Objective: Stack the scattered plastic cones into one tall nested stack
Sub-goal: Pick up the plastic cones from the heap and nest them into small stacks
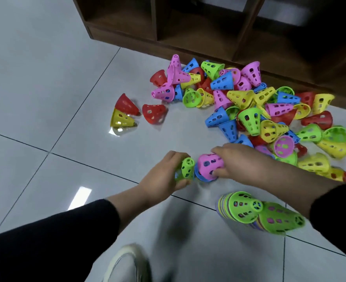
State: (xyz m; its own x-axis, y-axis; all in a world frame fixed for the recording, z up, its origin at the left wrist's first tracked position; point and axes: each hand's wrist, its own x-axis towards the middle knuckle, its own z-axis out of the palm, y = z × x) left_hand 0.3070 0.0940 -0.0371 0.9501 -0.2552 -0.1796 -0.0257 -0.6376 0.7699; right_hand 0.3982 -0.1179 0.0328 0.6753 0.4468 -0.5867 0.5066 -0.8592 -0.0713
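The left hand (164, 176) gripped a green cone (187, 168), the right hand (239, 161) a pink cone (209, 164) half hiding a blue cone (201, 177) beneath.

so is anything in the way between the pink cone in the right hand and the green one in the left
Nothing visible. The right hand holds the pink cone, nested with a blue cone, right beside the green cone gripped by the left hand. Only a narrow gap of bare floor tile separates them.

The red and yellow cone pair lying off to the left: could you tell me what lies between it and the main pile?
In the head view, a lone red cone lies on bare floor tile between the red and yellow pair and the main pile.
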